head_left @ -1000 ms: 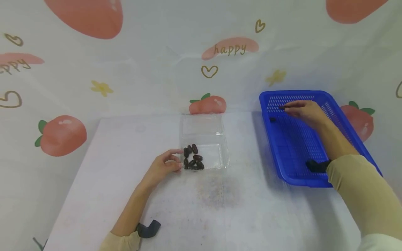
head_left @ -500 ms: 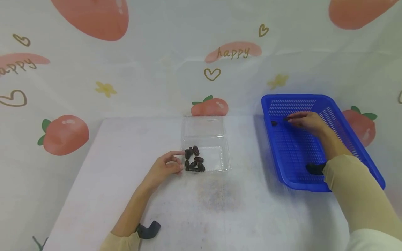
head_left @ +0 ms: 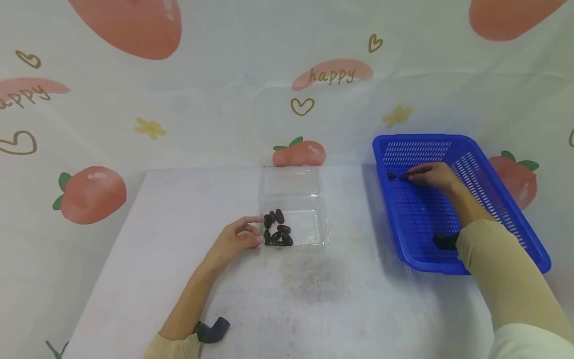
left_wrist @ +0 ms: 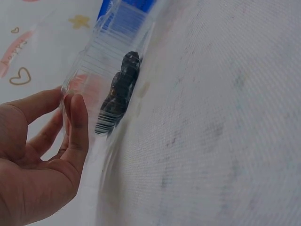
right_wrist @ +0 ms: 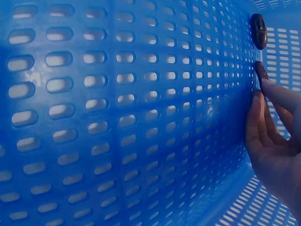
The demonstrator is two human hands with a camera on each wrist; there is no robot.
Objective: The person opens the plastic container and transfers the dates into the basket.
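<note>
My left hand (head_left: 236,235) holds the left edge of a clear plastic box (head_left: 309,227), fingertips at its rim. Several dark brown dates (head_left: 284,229) lie in the left part of the box, whose lid stands open behind. Over at the right, my right hand (head_left: 434,177) reaches into a blue basket (head_left: 394,219) and pinches a date (right_wrist: 261,75) between thumb and fingers, down at the basket's floor. Another date (right_wrist: 259,31) lies just beyond it, near the basket's far left corner.
The white table (head_left: 188,199) carries the box in the middle and the basket to its right. A white wall sheet (head_left: 224,99) with printed peaches rises behind. A dark strap end (head_left: 214,330) sticks out from the left wrist.
My right hand has come down with the date from above the basket to its floor, beside the other date. The left hand stays at the box edge. The head view has shifted slightly.
</note>
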